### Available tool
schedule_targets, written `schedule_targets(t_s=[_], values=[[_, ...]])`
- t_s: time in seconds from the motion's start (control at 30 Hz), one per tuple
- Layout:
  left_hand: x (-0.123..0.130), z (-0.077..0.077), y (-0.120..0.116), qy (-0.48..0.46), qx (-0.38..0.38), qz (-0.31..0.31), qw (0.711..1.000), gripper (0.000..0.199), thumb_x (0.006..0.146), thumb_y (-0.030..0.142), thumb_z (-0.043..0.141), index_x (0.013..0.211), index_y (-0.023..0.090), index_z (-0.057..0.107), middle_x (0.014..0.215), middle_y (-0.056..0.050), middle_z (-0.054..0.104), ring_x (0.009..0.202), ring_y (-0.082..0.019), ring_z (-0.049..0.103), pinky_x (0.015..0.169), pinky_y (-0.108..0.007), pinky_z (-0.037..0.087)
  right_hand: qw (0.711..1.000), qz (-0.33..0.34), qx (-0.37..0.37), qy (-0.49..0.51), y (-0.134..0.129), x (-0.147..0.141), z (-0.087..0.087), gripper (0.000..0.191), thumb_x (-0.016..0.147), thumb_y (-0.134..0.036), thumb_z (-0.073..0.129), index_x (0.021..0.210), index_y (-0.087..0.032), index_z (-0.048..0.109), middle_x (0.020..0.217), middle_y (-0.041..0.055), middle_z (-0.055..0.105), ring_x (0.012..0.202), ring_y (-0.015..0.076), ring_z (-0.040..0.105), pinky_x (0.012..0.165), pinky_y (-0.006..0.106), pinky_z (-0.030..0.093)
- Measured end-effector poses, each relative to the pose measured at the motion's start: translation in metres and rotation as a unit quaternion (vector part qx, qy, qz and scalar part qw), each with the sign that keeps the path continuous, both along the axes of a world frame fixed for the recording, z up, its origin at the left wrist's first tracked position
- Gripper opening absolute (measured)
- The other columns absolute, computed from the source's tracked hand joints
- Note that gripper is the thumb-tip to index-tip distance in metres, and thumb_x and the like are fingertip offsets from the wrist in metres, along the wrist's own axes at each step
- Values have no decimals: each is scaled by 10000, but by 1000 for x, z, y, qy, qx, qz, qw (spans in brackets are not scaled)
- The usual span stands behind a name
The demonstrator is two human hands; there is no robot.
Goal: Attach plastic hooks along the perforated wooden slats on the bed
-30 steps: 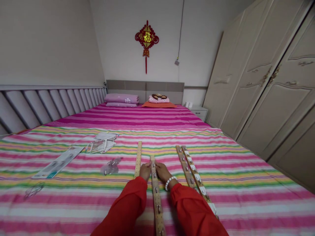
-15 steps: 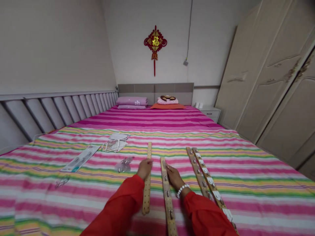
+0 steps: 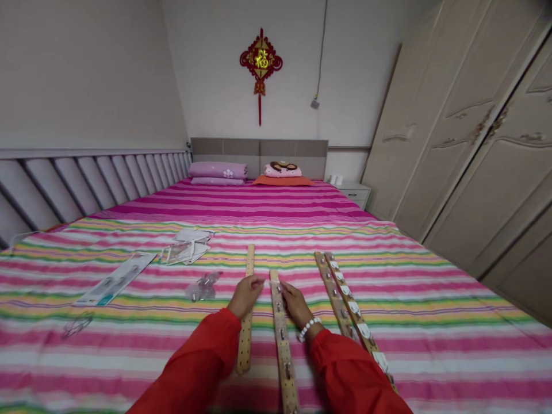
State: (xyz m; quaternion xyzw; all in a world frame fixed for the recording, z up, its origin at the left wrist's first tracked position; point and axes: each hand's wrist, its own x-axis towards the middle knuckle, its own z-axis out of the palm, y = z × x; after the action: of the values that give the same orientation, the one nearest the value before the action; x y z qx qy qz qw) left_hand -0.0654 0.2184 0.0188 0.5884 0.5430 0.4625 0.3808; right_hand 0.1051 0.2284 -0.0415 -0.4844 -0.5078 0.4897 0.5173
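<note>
Four long wooden strips lie on the striped bed cover. My left hand (image 3: 246, 295) is over the plain perforated strip (image 3: 244, 345), its fingers pinched on something thin and pale, too small to make out, that reaches toward the middle strip. That middle strip (image 3: 283, 348) carries several metal clips along its length. At its far end my right hand (image 3: 295, 301), with a white bead bracelet (image 3: 309, 329) on the wrist, has its fingers closed by the strip's right edge; what they pinch is too small to name. To the right lie a strip with clips (image 3: 333, 287) and one with white discs (image 3: 354, 309).
Left of my hands are a small clear plastic bag (image 3: 203, 287), white packets (image 3: 188, 248), a long clear package (image 3: 117, 280) and a thin wire-like loop (image 3: 78, 324). Pillows (image 3: 219, 171) lie by the headboard (image 3: 297, 154). A wardrobe (image 3: 452, 132) stands at the right.
The view has shifted slightly right. My left hand has moved nearer the far end of the middle strip, where something pale and thin now shows between my hands.
</note>
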Motion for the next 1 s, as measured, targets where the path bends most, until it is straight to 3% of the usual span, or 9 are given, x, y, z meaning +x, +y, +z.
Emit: schedule_targets(t_s=[0.17,0.27,0.37,0.43,0.83,1.0], values=[[27,-16,8,8,-24,25,999,165,670,129,614,800,132,714,811,-59,738,791,-178,668,779,-272,509,998,7,-43,49,-3,-1,5,505,657,-443,625,1042,-123,697,476,-57,539,430,101,408,438,226,338],[31,-25,11,13,-26,38,999,177,679,125,616,822,135,719,835,-57,740,794,-175,671,775,-268,514,997,-31,-38,63,-4,-2,6,370,632,-442,637,819,-131,710,423,-68,483,399,96,387,408,223,311],[34,-31,12,16,-29,41,999,208,688,108,607,856,136,727,866,-66,743,812,-176,676,785,-271,519,996,-56,-34,66,-4,-4,6,288,630,-450,628,561,-172,595,374,-68,431,381,96,375,387,227,284],[37,-33,13,21,-33,46,998,236,684,87,603,878,131,730,881,-77,744,818,-180,679,793,-284,522,995,-68,-35,67,-3,-5,5,301,623,-450,633,503,-195,524,354,-72,411,373,95,368,383,230,278],[38,-36,26,8,-37,18,999,278,684,110,577,911,121,737,788,-39,748,793,-189,677,762,-287,522,993,-87,-51,70,5,-9,3,315,584,-434,661,500,-220,447,370,-96,404,353,77,338,382,226,271],[38,-40,28,-6,-45,30,999,309,631,108,625,921,104,731,851,-70,749,812,-202,679,765,-299,526,993,-90,-45,61,5,-9,1,318,585,-429,667,492,-221,445,361,-99,387,364,82,343,396,227,282]])
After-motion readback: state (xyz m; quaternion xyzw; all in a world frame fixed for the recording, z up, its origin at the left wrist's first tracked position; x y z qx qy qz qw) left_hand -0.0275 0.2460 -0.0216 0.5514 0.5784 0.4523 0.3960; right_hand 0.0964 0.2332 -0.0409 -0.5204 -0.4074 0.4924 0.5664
